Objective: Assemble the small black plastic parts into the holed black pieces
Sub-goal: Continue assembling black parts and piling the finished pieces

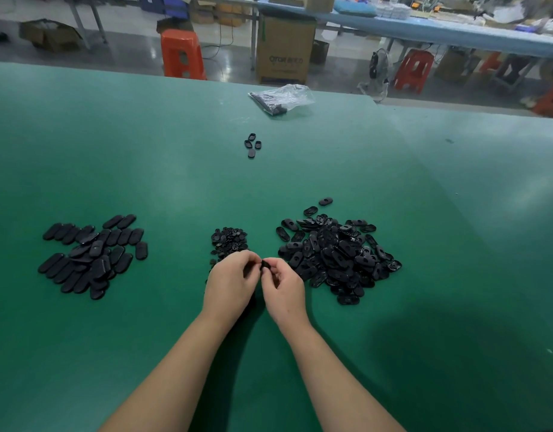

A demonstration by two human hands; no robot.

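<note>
**One head cam, wide-angle, looking fwd and down**

Single view, no 2nd cam to overlap. Worn on the person's head, tilted down over the green table (113, 151), facing 12 o'clock toward the far edge and workshop floor. Forearms enter from 6 o'clock; hands sit close, centre-low. Wide lens bends the table edge at the sides.

Two bare forearms reach forward and converge at the centre, wrists close together. The left hand (230, 283) and right hand (283, 286) meet fingertip to fingertip, fingers curled inward, pinching a small dark piece between them just above the surface.
</note>
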